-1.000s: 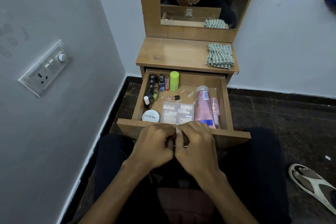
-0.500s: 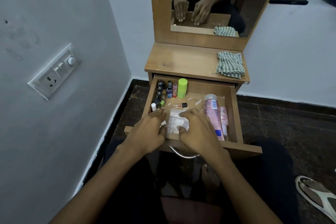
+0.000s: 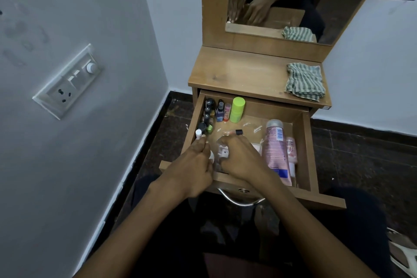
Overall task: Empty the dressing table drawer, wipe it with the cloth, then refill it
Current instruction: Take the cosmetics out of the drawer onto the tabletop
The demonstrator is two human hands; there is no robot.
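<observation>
Both hands (image 3: 222,161) in open drawer (image 3: 307,142), grasp hidden, blurred.

The wooden drawer (image 3: 307,142) is pulled wide open and still full: nail polish bottles (image 3: 208,115) lined up along its left wall, a lime green tube (image 3: 237,109) at the back, pink bottles (image 3: 276,149) lying on the right. The striped green cloth (image 3: 305,81) sits crumpled on the tabletop (image 3: 243,74), right side.
</observation>
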